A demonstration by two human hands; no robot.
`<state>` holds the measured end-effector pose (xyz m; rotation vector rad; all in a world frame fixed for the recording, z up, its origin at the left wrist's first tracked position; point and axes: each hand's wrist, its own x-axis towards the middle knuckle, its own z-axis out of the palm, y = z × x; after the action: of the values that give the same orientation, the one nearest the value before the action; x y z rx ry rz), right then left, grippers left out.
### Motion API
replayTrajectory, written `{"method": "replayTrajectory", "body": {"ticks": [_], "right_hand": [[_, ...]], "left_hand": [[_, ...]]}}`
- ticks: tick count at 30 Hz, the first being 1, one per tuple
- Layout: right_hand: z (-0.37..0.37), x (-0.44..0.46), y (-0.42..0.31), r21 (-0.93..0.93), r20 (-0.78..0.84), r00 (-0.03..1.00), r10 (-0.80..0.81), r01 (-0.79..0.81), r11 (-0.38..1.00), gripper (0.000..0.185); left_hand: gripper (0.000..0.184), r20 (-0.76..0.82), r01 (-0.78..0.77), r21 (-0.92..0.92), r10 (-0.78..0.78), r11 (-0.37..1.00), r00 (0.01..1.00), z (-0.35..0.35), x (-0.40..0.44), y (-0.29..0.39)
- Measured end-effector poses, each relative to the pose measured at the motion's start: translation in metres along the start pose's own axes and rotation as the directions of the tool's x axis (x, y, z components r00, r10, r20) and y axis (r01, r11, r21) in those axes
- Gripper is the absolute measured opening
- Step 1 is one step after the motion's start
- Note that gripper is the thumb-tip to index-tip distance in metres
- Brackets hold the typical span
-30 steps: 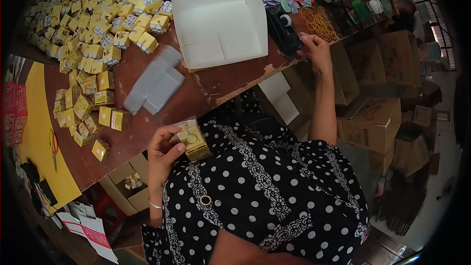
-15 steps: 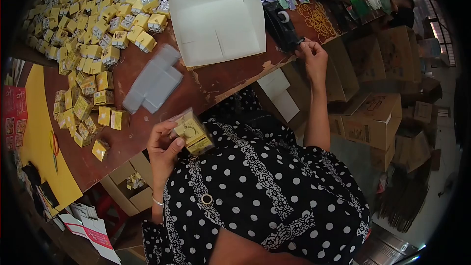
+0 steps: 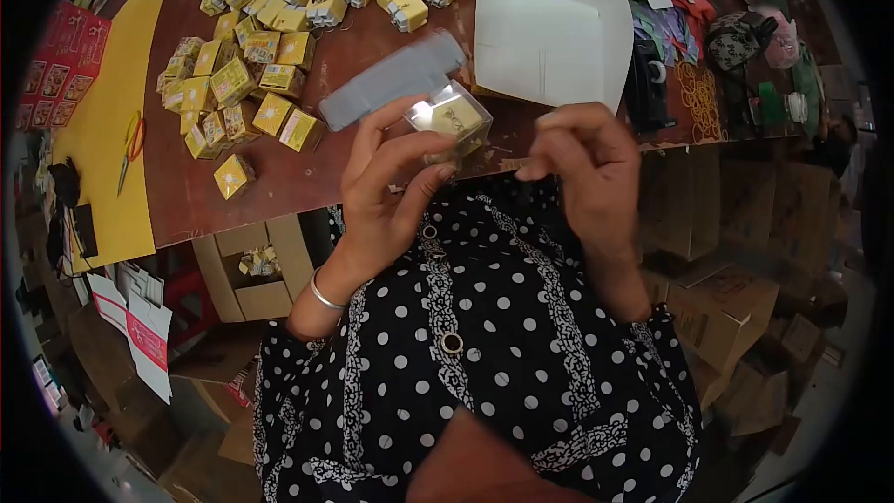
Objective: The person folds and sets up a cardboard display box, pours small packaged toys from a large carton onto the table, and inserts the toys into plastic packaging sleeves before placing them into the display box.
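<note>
Centrally, above the polka-dot garment (image 3: 503, 354), the left hand (image 3: 380, 191), with a silver bangle (image 3: 326, 292) at its wrist, holds a clear box (image 3: 456, 119) with yellow contents, pinched between the thumb on the near side and the bent fingers, over the front edge of the table (image 3: 284, 188). The right hand (image 3: 593, 172) is raised just beside it, apart from the box, its fingers curled inward; motion blur hides whether the fingertips pinch anything. To the left, below the table's edge, stands an open carton (image 3: 264, 302) with small pieces inside. On the table behind the left hand lie folded sheets of clear plastic (image 3: 372, 93); left of these, small yellow boxes (image 3: 270, 77) form a cluster, one lying apart nearer the edge. Scissors (image 3: 129, 151) rest on a yellow sheet (image 3: 107, 196) at far left. Farther back are a heap of yellow-and-white pieces (image 3: 328, 9), an open white box (image 3: 531, 42), a black tape dispenser (image 3: 648, 84) and rubber bands (image 3: 700, 98).
</note>
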<state>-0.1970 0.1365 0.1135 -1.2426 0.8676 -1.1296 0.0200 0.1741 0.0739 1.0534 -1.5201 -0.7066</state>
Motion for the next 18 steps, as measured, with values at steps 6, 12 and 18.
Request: {"method": "replayTrajectory", "body": {"ticks": [6, 12, 18], "right_hand": [[0.037, 0.013, 0.023, -0.028, 0.107, 0.994, 0.010, -0.007, 1.000, 0.015], [0.042, 0.018, 0.022, -0.176, -0.004, 0.996, 0.084, -0.084, 0.981, 0.020], [0.014, 0.042, 0.045, -0.572, 0.395, 0.659, -0.640, 0.722, 0.390, 0.037]], "left_hand": [[0.033, -0.035, -0.118, 0.039, 0.119, 0.992, 0.992, -0.003, 0.001, -0.006], [0.031, -0.052, -0.121, 0.029, 0.122, 0.992, 0.991, -0.001, 0.001, -0.013], [0.030, 0.045, 0.189, -0.364, -0.185, 0.912, 0.982, 0.000, -0.003, -0.010]]}}
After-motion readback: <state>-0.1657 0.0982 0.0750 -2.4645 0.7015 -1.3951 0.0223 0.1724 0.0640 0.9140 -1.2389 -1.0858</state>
